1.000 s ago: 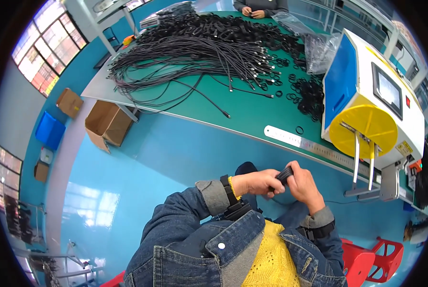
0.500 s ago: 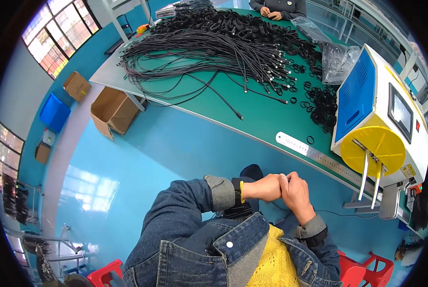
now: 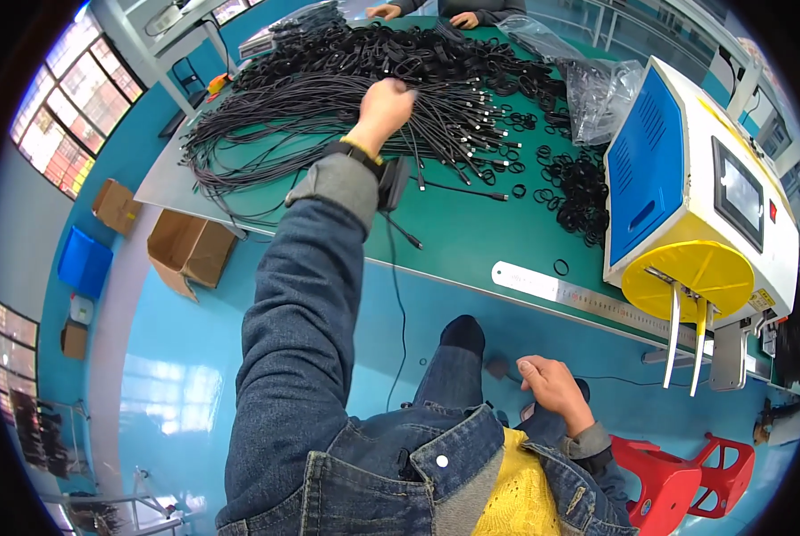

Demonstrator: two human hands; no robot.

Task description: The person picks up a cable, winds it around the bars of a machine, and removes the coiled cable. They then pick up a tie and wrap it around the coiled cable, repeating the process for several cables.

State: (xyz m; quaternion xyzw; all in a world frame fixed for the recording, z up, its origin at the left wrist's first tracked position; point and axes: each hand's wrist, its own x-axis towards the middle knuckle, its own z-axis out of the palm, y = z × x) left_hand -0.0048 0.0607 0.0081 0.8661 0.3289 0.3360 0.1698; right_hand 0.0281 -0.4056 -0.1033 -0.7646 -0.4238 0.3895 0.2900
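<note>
Coiling station, viewed from above. The person's left hand [image 3: 387,109] extends across the green-topped table [image 3: 454,237] to the broad sheaf of long, thin black cables with silver-tipped connectors [image 3: 284,98], which lies left of centre. Its fingers are bent downward over the sheaf, but blur hides the tips; whether they grip a cable cannot be told. The right hand [image 3: 550,382] is held near the body, short of the table's near edge, with fingers loosely curled; no object shows in it, though its palm is hidden.

Beyond the sheaf spreads a heap of black cables in compact loops [image 3: 364,49], which appears to be the finished portion. The sheaf, full and unlooped, appears to be the portion left; on this reading, much is done and much remains. Small black rings [image 3: 579,192], probably ties for the loops, lie piled at right, beside the white and blue boxy machine [image 3: 699,214]. The two slender prongs [image 3: 673,330] projecting from its round yellow disc [image 3: 650,290] carry no cable, so no winding seems under way there.
</note>
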